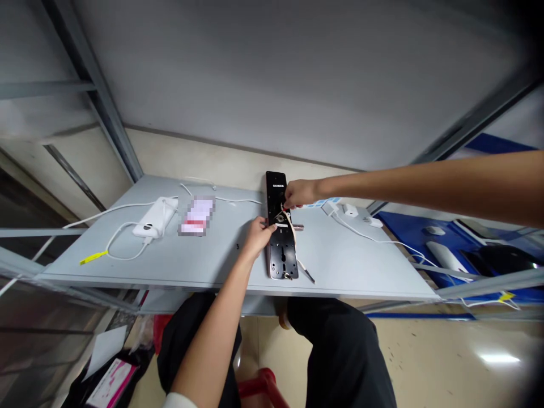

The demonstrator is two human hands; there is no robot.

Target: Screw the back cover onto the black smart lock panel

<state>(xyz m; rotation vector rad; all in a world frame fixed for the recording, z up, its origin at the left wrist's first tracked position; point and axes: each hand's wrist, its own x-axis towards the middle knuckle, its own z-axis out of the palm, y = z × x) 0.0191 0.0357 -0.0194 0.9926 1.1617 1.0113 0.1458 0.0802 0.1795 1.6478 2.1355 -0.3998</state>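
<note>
A long black door-lock panel [281,243] lies lengthwise on the grey table [212,260], back side up with holes showing. My left hand [258,235] grips its left edge near the middle, fingers curled on the panel. My right hand [297,194] hovers over the panel's upper half with fingers pinched on a small part with red and white wires that I cannot make out. A thin tool or cable [306,271] lies beside the panel's lower right.
A white power bank [155,224] with a white cable sits at left, with a yellow tag [93,258] near the front edge. A blurred card [196,215] lies mid-table. White adapters [351,211] and a cable lie at right. My legs and a red stool [259,385] are below.
</note>
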